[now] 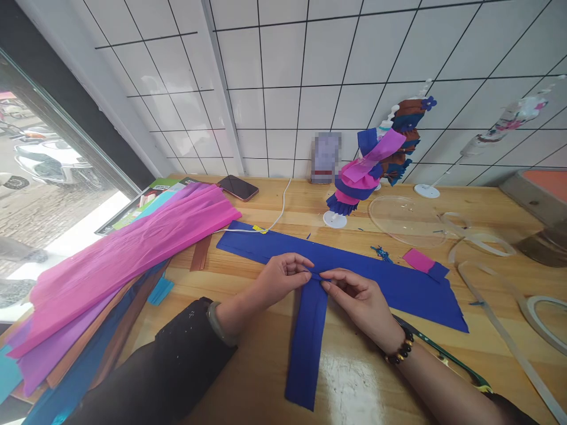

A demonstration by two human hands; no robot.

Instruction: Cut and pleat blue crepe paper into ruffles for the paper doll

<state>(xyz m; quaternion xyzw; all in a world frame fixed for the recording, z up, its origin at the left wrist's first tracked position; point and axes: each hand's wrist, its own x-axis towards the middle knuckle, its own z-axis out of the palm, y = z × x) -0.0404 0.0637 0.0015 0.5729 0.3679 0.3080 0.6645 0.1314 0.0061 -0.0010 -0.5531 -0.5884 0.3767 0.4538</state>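
Observation:
A narrow strip of dark blue crepe paper [307, 348] runs toward me, its far end pinched between my two hands. My left hand [283, 273] grips the left corner of that end with thumb and forefinger. At the right corner, my right hand [361, 295] pinches the same edge, which looks folded over. Under and beyond the fingers lies a wider blue crepe paper piece [398, 280], stretched across the table. Part of a dark green-handled tool [443, 348] shows beneath my right forearm; the rest is hidden.
Layered pink, purple, brown and blue crepe sheets [133, 260] cover the left side. A phone [239, 188] and a white cable [283, 206] lie at the back. A ruffled paper figure [363, 171] stands near the wall. Rolls of clear tape [549, 319] sit at right.

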